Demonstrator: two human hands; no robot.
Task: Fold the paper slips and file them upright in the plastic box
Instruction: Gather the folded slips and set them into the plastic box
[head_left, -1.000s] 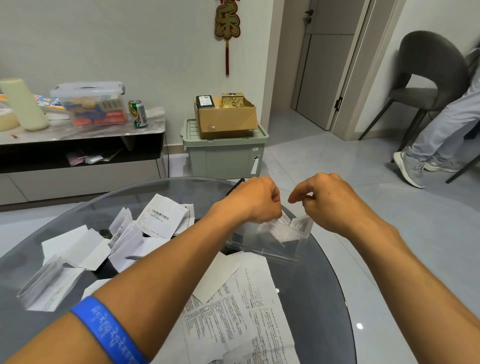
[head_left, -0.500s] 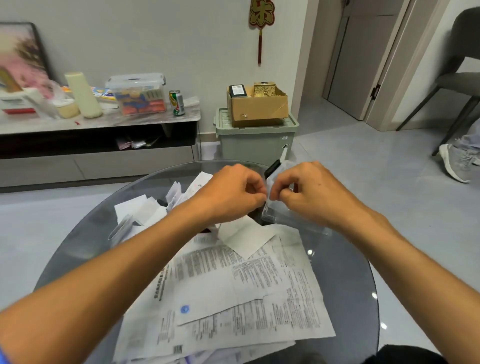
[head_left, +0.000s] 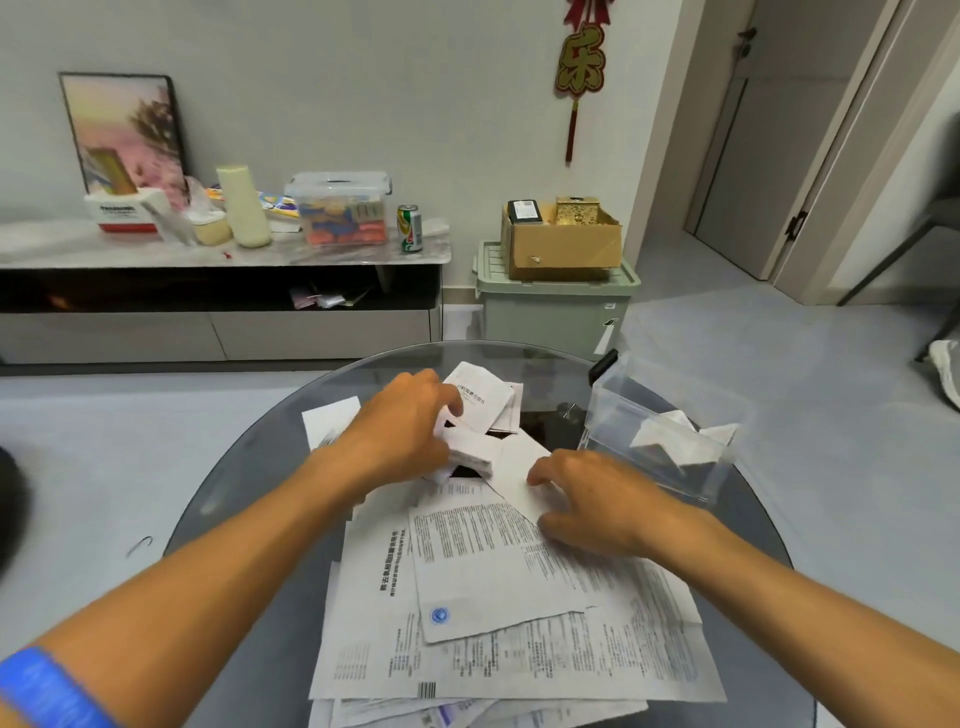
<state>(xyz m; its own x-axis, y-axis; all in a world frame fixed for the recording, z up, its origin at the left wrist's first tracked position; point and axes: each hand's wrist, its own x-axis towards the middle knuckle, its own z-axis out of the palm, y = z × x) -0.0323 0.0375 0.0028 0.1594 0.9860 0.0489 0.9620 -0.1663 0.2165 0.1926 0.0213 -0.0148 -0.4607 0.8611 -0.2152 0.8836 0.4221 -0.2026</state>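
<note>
The clear plastic box (head_left: 623, 410) stands at the right of the round glass table (head_left: 249, 473), with folded white slips (head_left: 675, 441) upright inside it. My left hand (head_left: 400, 421) reaches into a heap of folded paper slips (head_left: 478, 395) at the table's far side, and its fingers curl round one slip (head_left: 465, 452). My right hand (head_left: 587, 493) lies with spread fingers on a blank white slip (head_left: 519, 462) left of the box. Large printed sheets (head_left: 493, 561) lie spread below both hands.
Behind the table a green storage bin (head_left: 556, 312) carries a cardboard box (head_left: 561, 239). A low cabinet (head_left: 218, 291) along the wall holds a clear container, a can and a framed picture. A chair leg and a person's shoe (head_left: 945, 369) show at the right.
Both hands have left the box, where they were pinching a slip, and moved left and down onto the loose papers. The view has swung left, so the box now sits at the right.
</note>
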